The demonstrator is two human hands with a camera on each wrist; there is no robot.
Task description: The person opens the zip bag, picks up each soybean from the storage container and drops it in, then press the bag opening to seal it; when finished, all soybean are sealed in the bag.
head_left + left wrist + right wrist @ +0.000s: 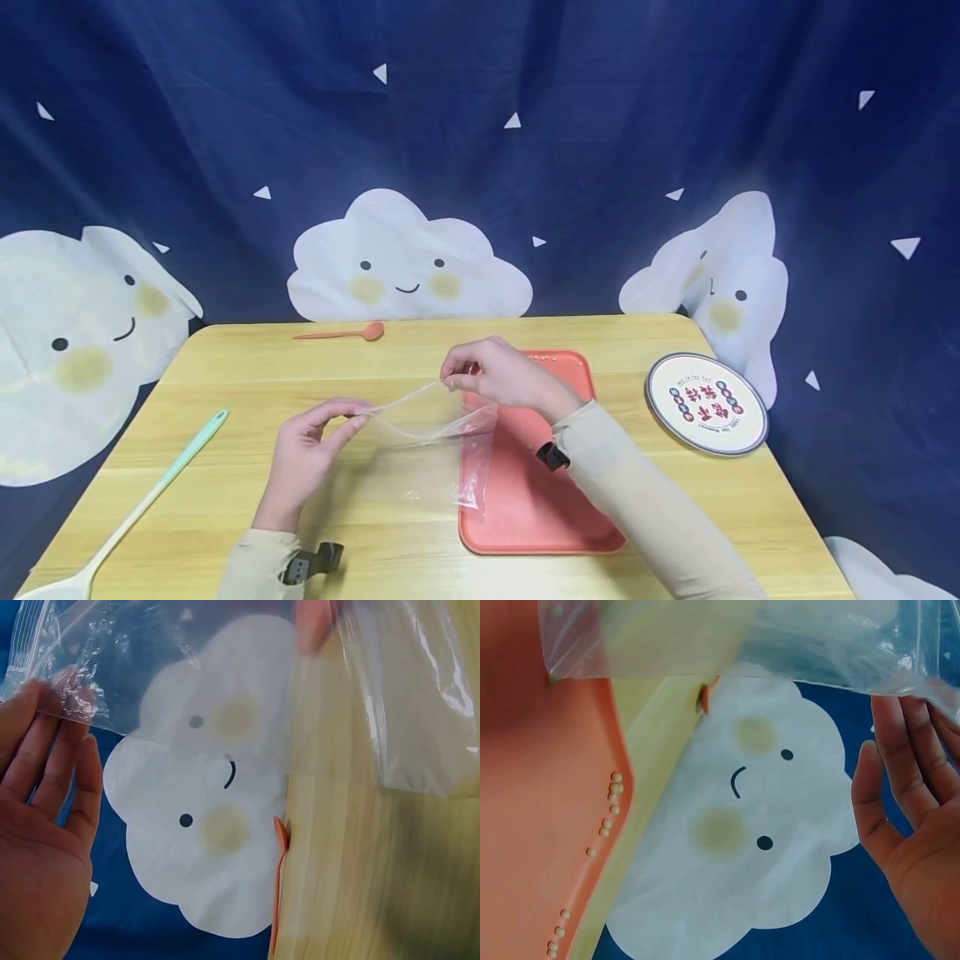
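Observation:
A clear plastic zip bag (420,467) hangs between the two hands, its mouth spread apart at the top. My left hand (306,454) pinches one end of the opening between thumb and fingers. At the other end, my right hand (510,375) pinches the rim. The bag's right part overlaps the red tray (525,508), which lies on the table. Along the tray's far edge sit several small pale beads (615,787). In the left wrist view, the bag's film (217,675) stretches away from the left fingers (52,761).
An orange spoon (371,332) lies near the table's back edge. A long-handled utensil with a mint-green handle end (198,442) lies at the left, its wide white end cut off by the frame. A round plate with printed characters (705,437) is at the right. Behind hangs a blue cloud-patterned curtain (450,150).

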